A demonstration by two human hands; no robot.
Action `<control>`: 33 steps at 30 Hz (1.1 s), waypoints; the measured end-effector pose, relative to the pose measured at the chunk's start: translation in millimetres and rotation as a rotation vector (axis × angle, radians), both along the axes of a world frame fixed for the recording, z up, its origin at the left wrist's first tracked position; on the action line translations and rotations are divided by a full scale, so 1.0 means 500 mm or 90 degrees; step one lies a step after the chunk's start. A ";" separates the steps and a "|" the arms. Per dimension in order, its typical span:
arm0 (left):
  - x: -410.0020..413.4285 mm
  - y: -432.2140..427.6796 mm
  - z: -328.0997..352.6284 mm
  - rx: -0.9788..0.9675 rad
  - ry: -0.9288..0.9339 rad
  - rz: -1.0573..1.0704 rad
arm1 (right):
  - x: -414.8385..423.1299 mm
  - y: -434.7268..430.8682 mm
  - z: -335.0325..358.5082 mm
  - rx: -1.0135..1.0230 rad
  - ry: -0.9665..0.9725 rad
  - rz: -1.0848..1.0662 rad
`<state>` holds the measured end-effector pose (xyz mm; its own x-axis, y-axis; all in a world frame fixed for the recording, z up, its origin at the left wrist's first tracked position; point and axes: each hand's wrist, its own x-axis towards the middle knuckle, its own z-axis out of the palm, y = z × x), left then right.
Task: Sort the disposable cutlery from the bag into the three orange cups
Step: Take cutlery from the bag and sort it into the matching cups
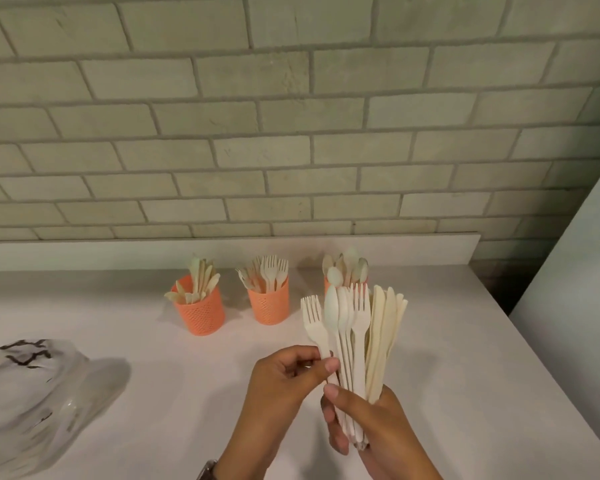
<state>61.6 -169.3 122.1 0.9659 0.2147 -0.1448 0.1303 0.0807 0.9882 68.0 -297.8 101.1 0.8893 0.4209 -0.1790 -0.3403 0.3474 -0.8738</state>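
Right hand (pixel 371 431) is closed around the handles of a fanned cutlery bundle (pixel 361 327), held upright. Left hand (pixel 281 382) pinches one fork (pixel 314 323) at the bundle's left edge. Three orange cups (pixel 269 304) stand behind the bundle, the rightmost largely hidden and apparently holding spoons. Bag (pixel 32 393) lies well left of the bundle.

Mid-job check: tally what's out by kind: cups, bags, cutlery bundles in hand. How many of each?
Orange cups: 3 (left cup, middle cup, right cup, mostly hidden)
Plastic bag: 1
Cutlery bundle: 1, gripped by the right hand; the left hand pinches a fork at its edge
Total: 5
Single pieces overlap too much to count.
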 end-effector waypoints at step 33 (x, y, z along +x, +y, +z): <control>0.293 0.220 0.011 0.134 -0.095 0.264 | 0.050 0.008 -0.028 -0.223 0.063 -0.148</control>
<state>208.0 -59.2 127.4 0.7994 0.5959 0.0771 -0.0156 -0.1077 0.9941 93.1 -293.8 86.9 0.9245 0.1094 -0.3651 -0.3765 0.1130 -0.9195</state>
